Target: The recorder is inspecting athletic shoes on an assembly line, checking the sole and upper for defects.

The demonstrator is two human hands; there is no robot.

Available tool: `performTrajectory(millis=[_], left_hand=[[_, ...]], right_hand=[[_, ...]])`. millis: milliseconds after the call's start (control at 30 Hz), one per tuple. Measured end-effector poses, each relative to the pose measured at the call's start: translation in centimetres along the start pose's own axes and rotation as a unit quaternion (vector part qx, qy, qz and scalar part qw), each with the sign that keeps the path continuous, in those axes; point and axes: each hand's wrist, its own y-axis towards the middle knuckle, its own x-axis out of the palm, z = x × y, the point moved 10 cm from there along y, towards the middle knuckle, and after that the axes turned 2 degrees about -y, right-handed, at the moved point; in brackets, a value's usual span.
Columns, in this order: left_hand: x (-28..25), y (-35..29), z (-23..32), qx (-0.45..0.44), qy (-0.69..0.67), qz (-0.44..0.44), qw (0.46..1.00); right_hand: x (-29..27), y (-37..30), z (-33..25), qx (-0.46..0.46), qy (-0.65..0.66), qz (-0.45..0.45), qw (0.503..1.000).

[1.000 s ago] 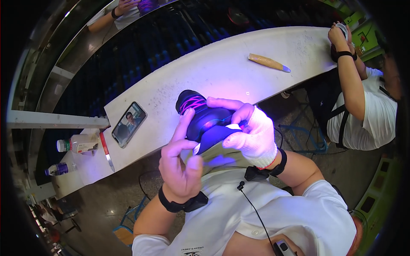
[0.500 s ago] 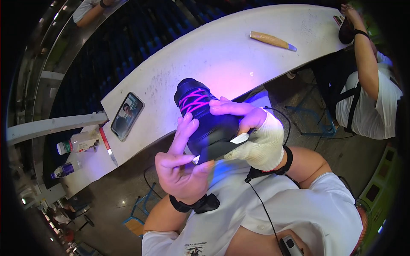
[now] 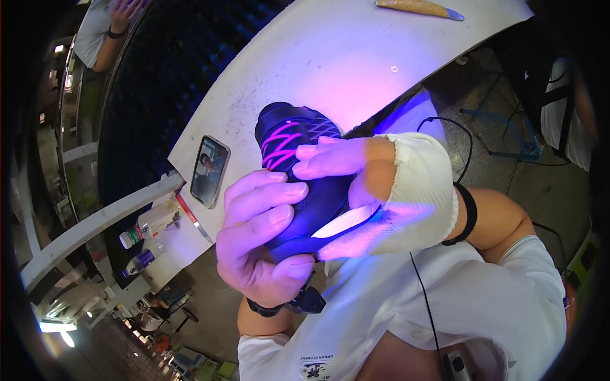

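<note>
Close under the camera, the left hand (image 3: 267, 244) is closed around the lower end of a dark shoe (image 3: 305, 171). Its fingers lie across the side of the shoe and its thumb presses from below, so the hand is clamped on the shoe. The right hand (image 3: 387, 197) wears a white fingerless glove (image 3: 422, 190). It holds the same shoe from the other side: the bare fingers reach over the top of the shoe, and the gloved palm is under it. Both hands are together on the shoe and hold it in the air, in front of the chest and above the near edge of the table (image 3: 356, 57). The shoe is dark, with pink laces (image 3: 283, 143) that glow in the violet light, and its laced end points away from the person. A pale strip shows along its bottom edge, between the two hands.

Behind the shoe, a phone (image 3: 209, 171) lies flat on the white table, near its left corner. Further left, two small bottles (image 3: 149, 222) and a thin red stick (image 3: 190, 217) lie on a lower shelf. At the far end of the table lies a long tool with a wooden handle (image 3: 419, 7). At the top left, the hand of another person (image 3: 124, 13) is seen.
</note>
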Motion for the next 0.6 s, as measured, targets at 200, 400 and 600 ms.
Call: performTrajectory(millis=[200,400,600], left_hand=[[-1.6,-1.0,0.1,-0.012,-0.009,0.059,0.998],[-4.7,-2.8,0.2,-0.166,0.052,0.053,0.983],[-5.1,-3.6,0.0,-0.112,0.19,-0.012,0.975]], right_hand=[[0.2,0.5,1.7,-0.106,-0.021,0.055,0.993],[3.5,0.4,2.0,-0.176,-0.095,-0.02,0.98],[4.4,1.1,1.7,-0.16,-0.16,-0.082,0.971]])
